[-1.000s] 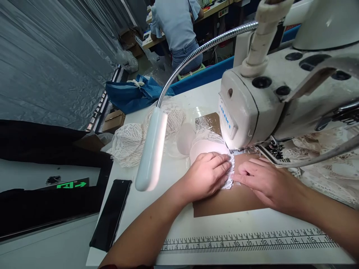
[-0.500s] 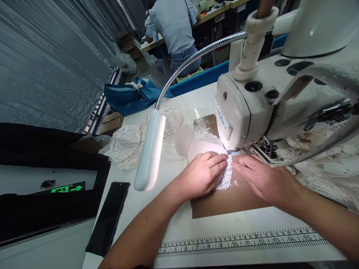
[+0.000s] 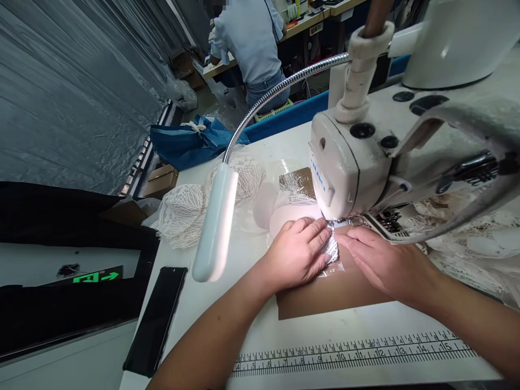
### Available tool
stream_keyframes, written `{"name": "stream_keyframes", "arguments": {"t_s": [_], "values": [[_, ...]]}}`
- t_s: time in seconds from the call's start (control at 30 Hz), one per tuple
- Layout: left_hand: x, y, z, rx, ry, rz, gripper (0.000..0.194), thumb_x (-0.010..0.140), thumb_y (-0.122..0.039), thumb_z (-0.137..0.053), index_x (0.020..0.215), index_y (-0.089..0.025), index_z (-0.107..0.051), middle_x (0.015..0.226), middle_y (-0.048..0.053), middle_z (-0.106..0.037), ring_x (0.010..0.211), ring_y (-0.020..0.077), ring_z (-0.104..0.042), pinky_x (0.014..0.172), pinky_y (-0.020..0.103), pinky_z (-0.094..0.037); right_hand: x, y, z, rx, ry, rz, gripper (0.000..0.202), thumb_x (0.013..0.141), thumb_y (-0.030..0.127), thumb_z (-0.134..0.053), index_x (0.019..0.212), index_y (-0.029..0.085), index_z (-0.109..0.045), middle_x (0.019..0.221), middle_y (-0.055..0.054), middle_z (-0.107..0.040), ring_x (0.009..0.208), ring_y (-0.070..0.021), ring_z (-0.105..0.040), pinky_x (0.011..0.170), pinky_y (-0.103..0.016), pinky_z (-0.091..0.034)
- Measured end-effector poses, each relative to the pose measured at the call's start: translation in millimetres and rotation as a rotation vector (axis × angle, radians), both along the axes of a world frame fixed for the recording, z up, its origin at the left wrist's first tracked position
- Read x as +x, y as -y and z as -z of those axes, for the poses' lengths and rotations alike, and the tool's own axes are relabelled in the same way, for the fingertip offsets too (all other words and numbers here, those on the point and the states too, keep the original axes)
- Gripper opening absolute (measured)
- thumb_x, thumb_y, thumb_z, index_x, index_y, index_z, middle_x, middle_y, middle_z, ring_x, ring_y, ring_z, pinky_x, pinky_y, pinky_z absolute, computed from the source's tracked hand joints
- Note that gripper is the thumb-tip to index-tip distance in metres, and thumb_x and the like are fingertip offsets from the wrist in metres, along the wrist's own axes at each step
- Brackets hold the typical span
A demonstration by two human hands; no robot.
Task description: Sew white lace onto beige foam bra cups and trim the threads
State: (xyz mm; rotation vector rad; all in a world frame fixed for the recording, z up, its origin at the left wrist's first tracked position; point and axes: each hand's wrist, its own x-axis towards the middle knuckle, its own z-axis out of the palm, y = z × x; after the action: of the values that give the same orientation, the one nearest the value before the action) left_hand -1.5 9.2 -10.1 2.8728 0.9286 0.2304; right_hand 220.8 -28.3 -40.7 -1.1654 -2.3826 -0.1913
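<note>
White lace strip (image 3: 333, 248) lay under the left hand's (image 3: 296, 252) fingers, just before the needle area of the white sewing machine (image 3: 351, 168), on the brown sheet (image 3: 337, 295). Over the last half-second its near end had drawn up: less lace showed below the fingers, and a clear, shiny patch (image 3: 336, 267) showed more fully on the sheet beside the left thumb. Left fingertips had crept closer to the machine head; right hand (image 3: 379, 257) had barely shifted. Reading: strip being fed inward, with a shorter length seemingly left to guide. Left grip: fingers close together, palm down, pressing on lace and pale pink cup (image 3: 284, 216); could not tell whether the thumb pinched anything from below. Right hand: flat, fingers extended, tips at the strip's right edge, no pinch seen. Strip itself: bright white, fine-textured, its visible end bunched and slightly curled. Cup smooth, rounded, partly covered by the hand, openwork lace (image 3: 296, 199) along its far side.
</note>
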Motion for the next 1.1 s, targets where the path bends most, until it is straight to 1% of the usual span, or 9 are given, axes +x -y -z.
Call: {"name": "stream_keyframes", "arguments": {"t_s": [0.1,0.23,0.47,0.57,0.67,0.77,0.87,1.0,1.1], "values": [[-2.2,0.0,-1.9,-0.039,0.036,0.002,0.048,0.098,-0.043,-0.042,0.129,-0.011,-0.06,0.137,0.017,-0.058,0.109,0.03,-0.055,0.084,0.042,-0.046,2.2,1.1,-6.4,-0.109,-0.019,-0.133,0.035,0.087,0.006,-0.043,0.11,0.016,-0.068,0.092,-0.008,-0.069,0.079,-0.0193,-0.06,0.068,-0.032,-0.041],[-4.4,0.4,-4.9,-0.093,0.072,0.001,0.043,0.097,-0.039,-0.045,0.126,-0.011,-0.062,0.132,0.017,-0.061,0.107,0.0281,-0.057,0.088,0.041,-0.046,2.0,0.7,-16.0,-0.207,-0.022,-0.173,0.03,0.086,0.005,-0.043,0.097,0.018,-0.069,0.078,-0.004,-0.062,0.074,-0.0183,-0.054,0.068,-0.031,-0.039],[-3.8,2.1,-6.0,-0.067,0.057,0.019,0.038,0.098,-0.034,-0.044,0.125,-0.012,-0.061,0.131,0.014,-0.062,0.1,0.025,-0.058,0.085,0.04,-0.045,3.2,0.4,-15.1,-0.15,-0.05,-0.162,0.032,0.089,0.007,-0.04,0.1,0.016,-0.068,0.088,-0.009,-0.066,0.075,-0.0186,-0.057,0.067,-0.031,-0.04],[-2.3,4.7,-4.9,-0.069,0.088,-0.008,0.035,0.097,-0.037,-0.047,0.117,-0.013,-0.063,0.111,0.013,-0.067,0.089,0.0216,-0.059,0.078,0.036,-0.047,4.9,1.0,-12.0,-0.125,-0.084,-0.126,0.032,0.09,0.008,-0.04,0.103,0.016,-0.067,0.095,-0.01,-0.068,0.075,-0.0183,-0.059,0.066,-0.031,-0.041],[0.9,8.1,-1.3,-0.041,0.091,-0.05,0.032,0.098,-0.035,-0.045,0.09,-0.014,-0.067,0.083,0.008,-0.064,0.073,0.0174,-0.055,0.066,0.03,-0.045,5.5,1.7,-11.2,-0.155,-0.102,-0.104,0.031,0.091,0.011,-0.041,0.105,0.019,-0.067,0.093,-0.008,-0.068,0.073,-0.018,-0.06,0.064,-0.031,-0.042],[4.1,9.7,1.8,-0.016,0.093,-0.075,0.038,0.1,-0.027,-0.039,0.071,-0.015,-0.061,0.069,0.004,-0.058,0.063,0.0142,-0.05,0.058,0.027,-0.04,5.6,1.9,-11.7,-0.191,-0.117,-0.106,0.029,0.091,0.012,-0.041,0.103,0.019,-0.067,0.09,-0.008,-0.068,0.074,-0.0182,-0.061,0.064,-0.031,-0.042],[5.0,9.6,1.2,-0.045,0.096,-0.085,0.037,0.099,-0.025,-0.037,0.071,-0.016,-0.058,0.068,0.003,-0.057,0.062,0.0137,-0.05,0.057,0.026,-0.04,6.1,1.6,-11.3,-0.199,-0.122,-0.124,0.029,0.092,0.013,-0.042,0.104,0.019,-0.067,0.086,-0.006,-0.068,0.073,-0.0177,-0.061,0.063,-0.03,-0.041],[4.1,9.7,-2.5,-0.108,0.093,-0.071,0.029,0.099,-0.033,-0.044,0.084,-0.015,-0.062,0.079,0.005,-0.062,0.068,0.0152,-0.055,0.062,0.027,-0.043,6.5,2.0,-8.4,-0.213,-0.12,-0.13,0.03,0.092,0.013,-0.041,0.103,0.02,-0.068,0.084,-0.005,-0.068,0.073,-0.0172,-0.06,0.061,-0.03,-0.039],[4.2,10.2,-3.3,-0.124,0.078,-0.081,0.032,0.1,-0.03,-0.041,0.081,-0.015,-0.062,0.076,0.005,-0.062,0.067,0.0151,-0.055,0.062,0.027,-0.043,6.4,3.0,-6.4,-0.229,-0.111,-0.161,0.029,0.092,0.014,-0.042,0.102,0.021,-0.068,0.082,-0.005,-0.066,0.075,-0.0173,-0.058,0.062,-0.029,-0.038]]}}
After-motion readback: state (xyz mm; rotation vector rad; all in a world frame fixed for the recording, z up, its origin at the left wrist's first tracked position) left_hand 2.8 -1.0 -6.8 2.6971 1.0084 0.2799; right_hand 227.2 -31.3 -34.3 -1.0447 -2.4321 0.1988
